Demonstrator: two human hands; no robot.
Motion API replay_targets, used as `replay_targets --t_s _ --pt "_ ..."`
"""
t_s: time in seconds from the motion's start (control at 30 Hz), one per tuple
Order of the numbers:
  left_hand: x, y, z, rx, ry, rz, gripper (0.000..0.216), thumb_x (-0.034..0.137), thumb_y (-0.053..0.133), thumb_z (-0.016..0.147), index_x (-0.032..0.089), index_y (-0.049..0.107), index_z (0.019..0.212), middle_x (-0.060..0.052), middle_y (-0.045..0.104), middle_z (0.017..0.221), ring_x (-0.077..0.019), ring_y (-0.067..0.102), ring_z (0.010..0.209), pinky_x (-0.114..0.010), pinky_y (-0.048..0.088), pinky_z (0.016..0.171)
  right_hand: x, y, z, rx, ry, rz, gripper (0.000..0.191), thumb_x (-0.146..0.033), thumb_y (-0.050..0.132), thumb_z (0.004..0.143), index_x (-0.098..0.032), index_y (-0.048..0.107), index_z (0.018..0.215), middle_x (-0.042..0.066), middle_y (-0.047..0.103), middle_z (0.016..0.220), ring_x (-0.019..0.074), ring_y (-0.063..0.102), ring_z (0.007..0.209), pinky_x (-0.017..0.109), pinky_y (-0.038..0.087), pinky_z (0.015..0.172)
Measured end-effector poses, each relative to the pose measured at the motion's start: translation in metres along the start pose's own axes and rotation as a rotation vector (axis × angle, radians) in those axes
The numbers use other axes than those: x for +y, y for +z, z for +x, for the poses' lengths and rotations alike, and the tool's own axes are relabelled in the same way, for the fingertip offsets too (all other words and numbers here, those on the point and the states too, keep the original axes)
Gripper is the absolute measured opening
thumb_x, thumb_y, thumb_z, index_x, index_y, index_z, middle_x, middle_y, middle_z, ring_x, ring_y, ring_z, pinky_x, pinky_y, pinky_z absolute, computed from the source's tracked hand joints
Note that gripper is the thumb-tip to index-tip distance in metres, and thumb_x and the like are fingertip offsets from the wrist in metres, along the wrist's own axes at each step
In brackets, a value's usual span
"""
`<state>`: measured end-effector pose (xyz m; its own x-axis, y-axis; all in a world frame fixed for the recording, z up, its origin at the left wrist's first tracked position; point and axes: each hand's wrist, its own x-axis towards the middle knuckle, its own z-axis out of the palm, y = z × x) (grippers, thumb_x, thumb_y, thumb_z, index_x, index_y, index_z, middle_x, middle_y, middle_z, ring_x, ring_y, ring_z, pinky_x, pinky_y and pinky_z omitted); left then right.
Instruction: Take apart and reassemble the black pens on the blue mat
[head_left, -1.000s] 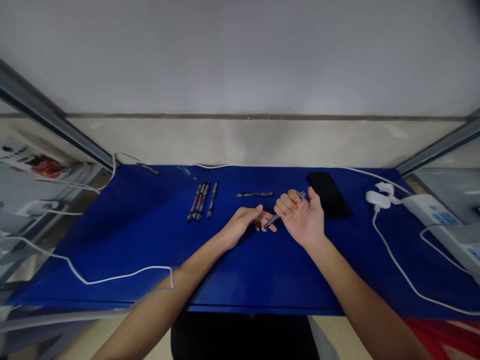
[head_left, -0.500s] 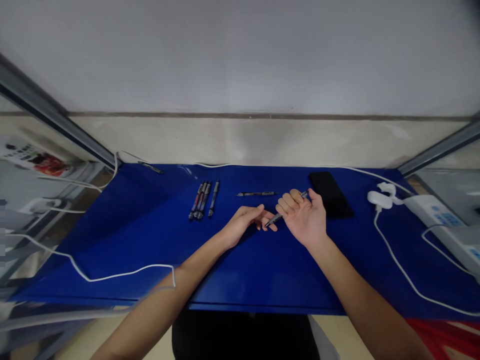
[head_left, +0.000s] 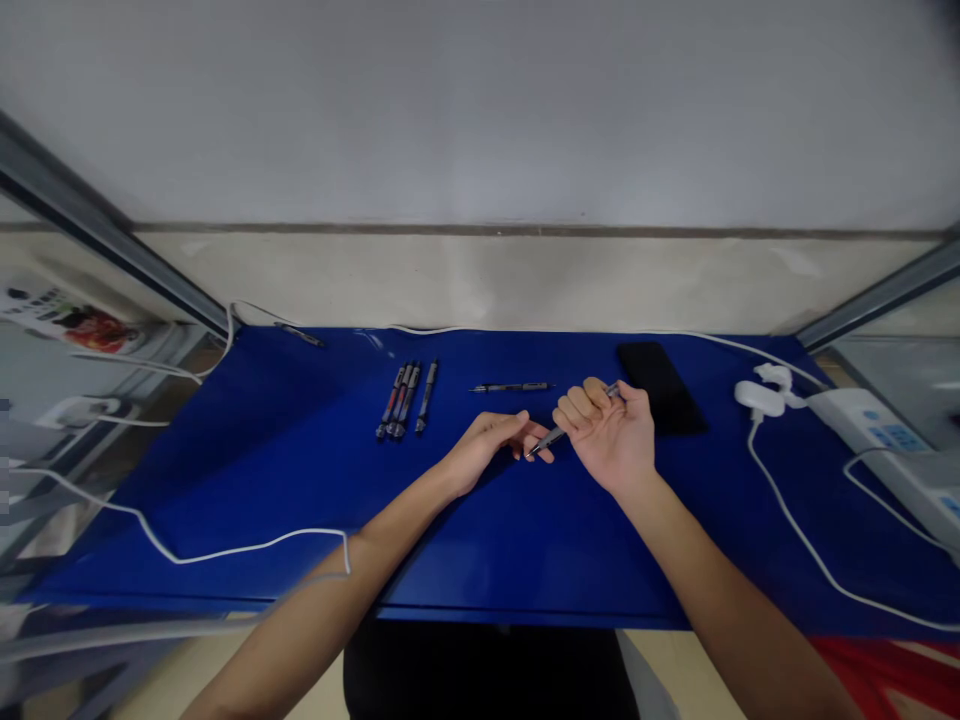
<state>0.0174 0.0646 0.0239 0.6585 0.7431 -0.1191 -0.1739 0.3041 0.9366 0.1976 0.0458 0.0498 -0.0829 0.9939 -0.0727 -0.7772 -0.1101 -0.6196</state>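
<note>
My right hand (head_left: 609, 440) is curled palm-up around a grey pen (head_left: 551, 437) that slants down to the left over the blue table top (head_left: 285, 470). My left hand (head_left: 491, 448) pinches the lower tip of that same pen with thumb and fingers. Behind the hands a single pen (head_left: 511, 387) lies crosswise on the blue surface. Further left, several pens (head_left: 407, 399) lie side by side in a tight row.
A black phone (head_left: 660, 386) lies flat just right of my right hand. A white charger (head_left: 759, 397) and white power strip (head_left: 874, 430) sit at the far right, with white cables (head_left: 795, 530) trailing forward. Another white cable (head_left: 225, 550) crosses the left front edge.
My right hand has closed its fingers a little tighter round the pen; both hands stay in nearly the same place.
</note>
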Motion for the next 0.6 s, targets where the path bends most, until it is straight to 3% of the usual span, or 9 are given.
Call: replay_targets --t_s 0.33,0.6 --pt "-0.0012 -0.0005 0.0001 0.0 0.008 0.002 0.047 0.046 0.047 0.095 0.007 0.073 0.097 -0.015 0.075 0.081 -0.0167 0.06 0.067 -0.03 0.04 0.067 0.0008 -0.0026 0.0007 -0.011 0.0 -0.013 0.04 -0.04 0.033 0.095 -0.022 0.03 0.059 -0.005 0.016 0.059 0.0137 0.021 0.051 0.029 0.032 0.051" --pt "-0.0012 -0.0013 0.0004 0.005 0.013 -0.001 0.044 0.046 0.05 0.094 0.009 0.073 0.095 -0.014 0.075 0.08 -0.0157 0.06 0.066 -0.029 0.041 0.066 -0.001 -0.0001 -0.0001 0.002 0.013 0.034 0.049 -0.055 0.029 0.096 -0.022 0.034 0.06 -0.004 0.021 0.06 0.0139 0.027 0.052 0.03 0.036 0.053"
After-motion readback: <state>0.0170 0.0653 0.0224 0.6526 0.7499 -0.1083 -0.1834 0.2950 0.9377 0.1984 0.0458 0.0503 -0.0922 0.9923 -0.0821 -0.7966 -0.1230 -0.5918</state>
